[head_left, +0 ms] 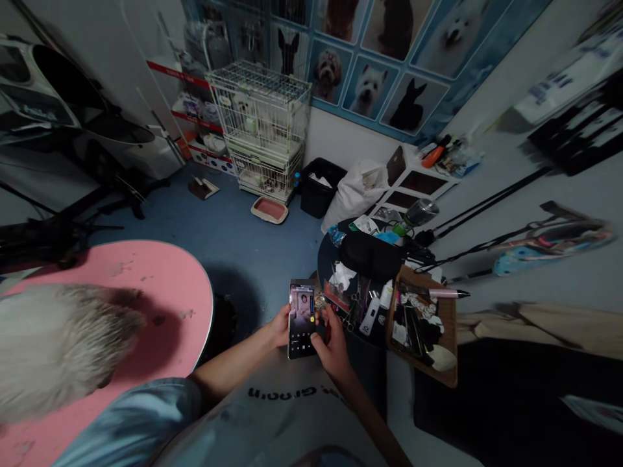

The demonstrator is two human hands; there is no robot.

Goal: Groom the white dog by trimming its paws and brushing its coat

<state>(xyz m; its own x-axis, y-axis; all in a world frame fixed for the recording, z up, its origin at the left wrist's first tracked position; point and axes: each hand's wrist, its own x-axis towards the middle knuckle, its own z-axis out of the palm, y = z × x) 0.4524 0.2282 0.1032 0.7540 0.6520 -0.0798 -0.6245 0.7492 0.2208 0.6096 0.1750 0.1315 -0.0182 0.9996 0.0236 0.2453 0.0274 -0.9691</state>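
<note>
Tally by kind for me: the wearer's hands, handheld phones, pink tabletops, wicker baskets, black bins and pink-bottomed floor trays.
Wearer's hands: 2 (left hand, right hand)
Phone: 1
Pink tabletop: 1
Wicker basket: 1
Black bin: 1
Pink-bottomed floor tray: 1
Total: 7

Floor (pixel 182 224) is blue and scuffed | pale wall (pixel 335 136) carries a blue poster (pixel 372 65) of dog portraits | far side holds red-edged rack (pixel 198 121), stacked wire cages (pixel 265 133), black bin (pixel 317 194), white cabinet (pixel 422 184) | pink table (pixel 178 275) with rounded edge stands left | dark, cluttered table (pixel 325 258) stands right | light is dim, uneven
</note>
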